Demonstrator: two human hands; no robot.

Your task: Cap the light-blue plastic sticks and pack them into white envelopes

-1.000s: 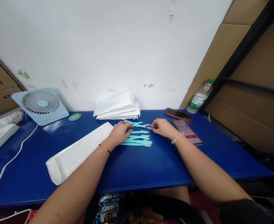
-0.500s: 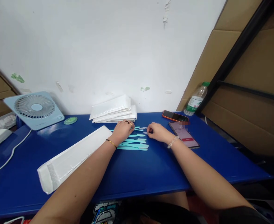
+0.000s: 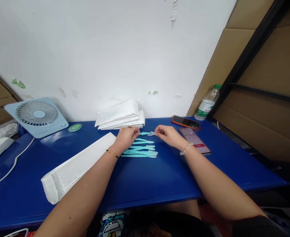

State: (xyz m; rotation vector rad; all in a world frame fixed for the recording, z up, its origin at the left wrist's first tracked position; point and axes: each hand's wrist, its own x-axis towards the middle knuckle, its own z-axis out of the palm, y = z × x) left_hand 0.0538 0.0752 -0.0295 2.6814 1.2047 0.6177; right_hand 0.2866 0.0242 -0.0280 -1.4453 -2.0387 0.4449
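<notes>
Razor (image 3: pixel 145 133) is pinched between closed left fingers (image 3: pixel 136 131), beyond other razors (image 3: pixel 145 152) on the counter (image 3: pixel 159 181); a clear cap (image 3: pixel 151 134) at its tip is pinched by right fingers (image 3: pixel 159 131). Cap-fitting seems in hand; careful alignment is called for.

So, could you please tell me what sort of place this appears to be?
Perhaps a small packing corner: white padded-looking envelopes are stacked on a blue table, slim turquoise tools lie nearby, and cardboard stands at the right.
</notes>
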